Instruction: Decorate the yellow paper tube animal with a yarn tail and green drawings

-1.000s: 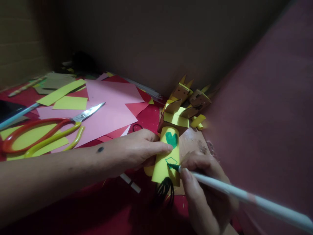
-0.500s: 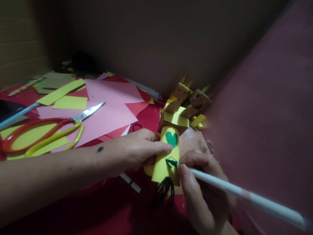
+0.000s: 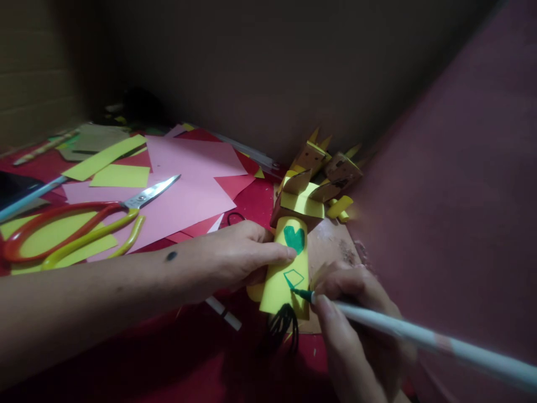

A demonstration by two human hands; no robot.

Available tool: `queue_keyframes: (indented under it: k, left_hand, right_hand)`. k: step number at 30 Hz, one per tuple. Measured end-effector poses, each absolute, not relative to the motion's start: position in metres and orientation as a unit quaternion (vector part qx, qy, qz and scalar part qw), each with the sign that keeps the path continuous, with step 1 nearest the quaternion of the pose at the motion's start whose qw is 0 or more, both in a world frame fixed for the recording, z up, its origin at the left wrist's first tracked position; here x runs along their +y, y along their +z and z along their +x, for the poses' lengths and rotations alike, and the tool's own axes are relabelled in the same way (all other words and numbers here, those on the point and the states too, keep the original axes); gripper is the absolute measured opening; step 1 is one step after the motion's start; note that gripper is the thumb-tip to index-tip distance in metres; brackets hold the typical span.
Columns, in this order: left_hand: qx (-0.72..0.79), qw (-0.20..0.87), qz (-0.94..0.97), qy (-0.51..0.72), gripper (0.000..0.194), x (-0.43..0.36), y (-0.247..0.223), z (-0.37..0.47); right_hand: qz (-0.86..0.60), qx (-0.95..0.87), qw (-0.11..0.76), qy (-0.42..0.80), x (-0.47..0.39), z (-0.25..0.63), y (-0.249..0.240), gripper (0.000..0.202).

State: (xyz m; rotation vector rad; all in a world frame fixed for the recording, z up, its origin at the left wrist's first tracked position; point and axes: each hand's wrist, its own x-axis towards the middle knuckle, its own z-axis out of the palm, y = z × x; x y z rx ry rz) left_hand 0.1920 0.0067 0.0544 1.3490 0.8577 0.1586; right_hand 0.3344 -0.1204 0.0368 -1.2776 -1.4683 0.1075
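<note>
A yellow paper tube (image 3: 277,291) bears a filled green heart (image 3: 294,239) and, below it, a green diamond-like outline (image 3: 294,277). My left hand (image 3: 247,254) grips the tube from the left, its thumb pressing just under the heart. Pinched in my right hand (image 3: 356,319) is a white marker (image 3: 390,324), its green tip touching the lower corner of the outline. Black strands (image 3: 284,327) hang from the tube's near end. At the far end stands a cardboard box shape with yellow paper (image 3: 302,204) and upright flaps.
Open scissors (image 3: 145,196) with red and yellow handles lie on pink paper (image 3: 197,196) at the left, among red and yellow sheets. Cardboard pieces with yellow spikes (image 3: 312,157) stand behind the tube. A light blue stick (image 3: 33,198) lies far left.
My right hand and the marker have moved slightly right and down, the tip now at the outline's lower corner. More of the green outline is visible. My left hand has stayed in place.
</note>
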Motion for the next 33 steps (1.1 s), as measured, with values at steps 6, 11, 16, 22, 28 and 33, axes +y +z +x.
queue_keyframes:
  k: [6, 11, 16, 22, 28, 33]
  left_hand:
    - [0.366, 0.699, 0.610, 0.072, 0.046, 0.0074, 0.0519, 0.1917]
    - [0.375, 0.699, 0.605, 0.074, 0.047, 0.0072, 0.0535, 0.1923]
    - [0.370, 0.693, 0.612, 0.091, 0.048, 0.0056, 0.0520, 0.1905]
    - [0.366, 0.696, 0.612, 0.089, 0.046, 0.0067, 0.0522, 0.1905]
    - [0.369, 0.694, 0.612, 0.080, 0.047, 0.0075, 0.0531, 0.1919]
    - [0.372, 0.690, 0.617, 0.068, 0.047, 0.0071, 0.0549, 0.1908]
  right_hand:
    - [-0.541, -0.635, 0.550, 0.039, -0.1217, 0.3340, 0.0383, 0.023]
    - [-0.524, -0.641, 0.559, 0.053, -0.1202, 0.3338, 0.0358, 0.024]
    - [-0.527, -0.631, 0.568, 0.040, -0.1173, 0.3332, 0.0341, 0.021]
    - [-0.541, -0.632, 0.555, 0.023, -0.1168, 0.3359, 0.0306, 0.021]
    - [-0.533, -0.644, 0.548, 0.018, -0.1153, 0.3367, 0.0294, 0.013]
    - [-0.525, -0.647, 0.553, 0.017, -0.1134, 0.3354, 0.0302, 0.015]
